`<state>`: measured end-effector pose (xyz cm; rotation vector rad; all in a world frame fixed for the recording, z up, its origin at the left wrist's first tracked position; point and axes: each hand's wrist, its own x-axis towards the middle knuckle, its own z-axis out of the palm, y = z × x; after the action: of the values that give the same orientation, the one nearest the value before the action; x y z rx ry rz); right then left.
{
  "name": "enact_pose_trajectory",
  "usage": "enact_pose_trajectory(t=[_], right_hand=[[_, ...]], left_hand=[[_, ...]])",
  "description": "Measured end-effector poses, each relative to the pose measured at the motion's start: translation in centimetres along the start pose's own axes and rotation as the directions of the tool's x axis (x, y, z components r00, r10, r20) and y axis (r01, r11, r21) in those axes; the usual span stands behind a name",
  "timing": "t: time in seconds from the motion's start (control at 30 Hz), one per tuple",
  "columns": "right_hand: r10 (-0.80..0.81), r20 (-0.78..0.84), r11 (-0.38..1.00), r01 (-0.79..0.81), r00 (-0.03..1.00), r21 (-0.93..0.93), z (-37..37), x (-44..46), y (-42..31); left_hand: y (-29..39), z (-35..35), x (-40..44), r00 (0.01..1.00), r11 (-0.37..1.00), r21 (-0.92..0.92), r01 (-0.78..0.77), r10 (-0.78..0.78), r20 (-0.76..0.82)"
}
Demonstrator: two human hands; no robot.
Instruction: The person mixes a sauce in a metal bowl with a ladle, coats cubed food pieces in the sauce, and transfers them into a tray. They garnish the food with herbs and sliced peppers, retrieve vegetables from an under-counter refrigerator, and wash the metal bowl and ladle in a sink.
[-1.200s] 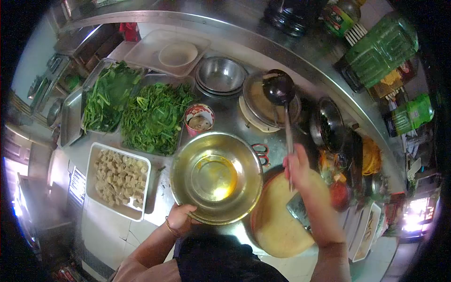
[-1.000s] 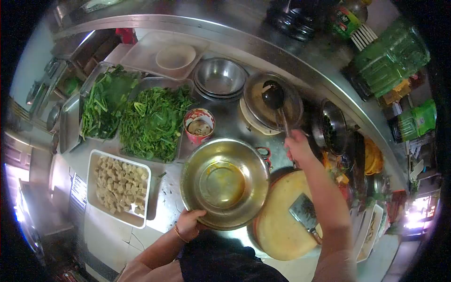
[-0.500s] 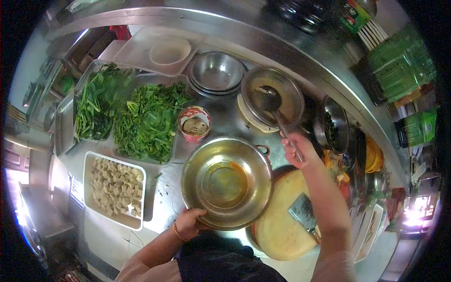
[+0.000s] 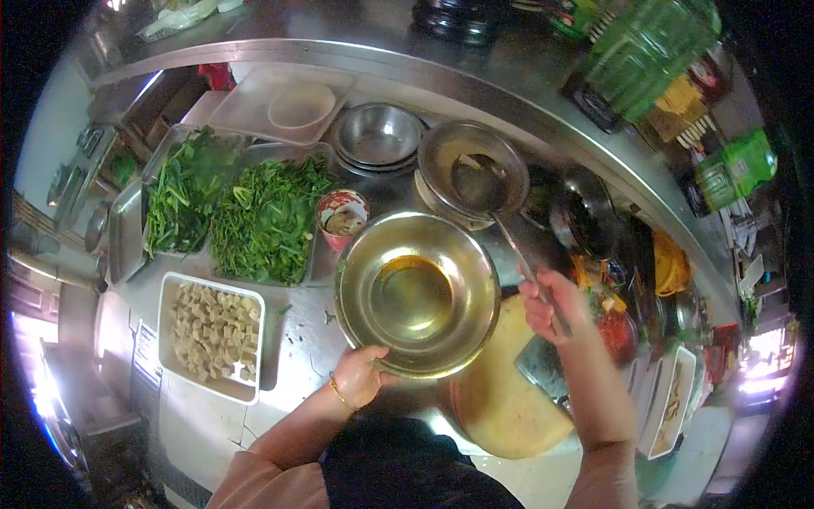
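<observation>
My left hand (image 4: 362, 375) grips the near rim of a wide steel bowl (image 4: 471, 293), thumb over the edge. Some thin yellowish-brown liquid lies in the bottom of that bowl. In my right hand (image 4: 551, 304) is the handle of a ladle (image 4: 476, 181), its head over a smaller steel basin (image 4: 515, 161) at the back. Whatever that basin holds is partly hidden by the ladle. Right beneath the big bowl's edge is a round cutting board (image 4: 504, 407) with a cleaver (image 4: 543, 369) lying on it. An opened can (image 4: 342, 216) stands just behind the bowl on its left.
Leafy greens (image 4: 267, 220) fill plastic tubs on the left. Pale cubes sit in a white tray (image 4: 260, 339) nearer me. Stacked steel bowls (image 4: 379, 134) stand at the back. A metal shelf (image 4: 373, 55) crosses above, carrying a green-tinted plastic jug (image 4: 649, 59).
The big bowl has been lifted slightly away from me and to the right, with my left hand on it. My right hand has drawn the ladle's handle a little nearer me.
</observation>
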<state>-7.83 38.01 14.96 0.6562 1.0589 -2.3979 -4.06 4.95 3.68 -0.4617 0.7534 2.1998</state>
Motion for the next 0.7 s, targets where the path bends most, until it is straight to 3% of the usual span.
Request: enact_pose_trajectory(t=[0.1, 0.13, 0.3, 0.4, 0.53, 0.63, 0.7], right_hand=[[-0.036, 0.049, 0.994, 0.030, 0.998, 0.105, 0.9, -4.4, 2.1], [-0.045, 0.035, 0.998, 0.044, 0.998, 0.038, 2.0, -6.2, 2.4], [0.018, 0.006, 0.995, -0.019, 1.000, 0.094, -0.4, -12.2, 6.9], [-0.002, -0.050, 0.998, 0.005, 0.999, 0.061, -2.5, -16.1, 10.5], [-0.020, -0.179, 0.997, 0.006, 0.984, -0.080, -4.8, -20.9, 14.5], [-0.139, -0.267, 0.924, 0.028, 0.954, -0.380, -6.5, -23.8, 17.6], [-0.174, -0.277, 0.900, 0.038, 0.945, -0.435, -7.8, -25.6, 18.9]], left_hand=[[-0.7, 1.4, 0.5, 1.000, 0.999, 0.028, -0.025, 0.025, 0.017], [-0.8, 2.3, 0.4, 1.000, 0.999, 0.045, -0.029, 0.028, 0.008], [-2.8, 4.4, -0.4, 0.999, 0.997, 0.069, -0.040, 0.041, -0.013], [-5.0, 4.7, -1.4, 0.998, 0.997, 0.068, 0.025, -0.029, 0.060], [-8.5, 5.2, -2.7, 0.984, 0.987, 0.104, 0.125, -0.137, 0.115], [-11.4, 5.2, -3.3, 0.973, 0.976, 0.110, 0.189, -0.202, 0.115], [-13.3, 5.0, -3.0, 0.964, 0.967, 0.129, 0.221, -0.237, 0.120]])
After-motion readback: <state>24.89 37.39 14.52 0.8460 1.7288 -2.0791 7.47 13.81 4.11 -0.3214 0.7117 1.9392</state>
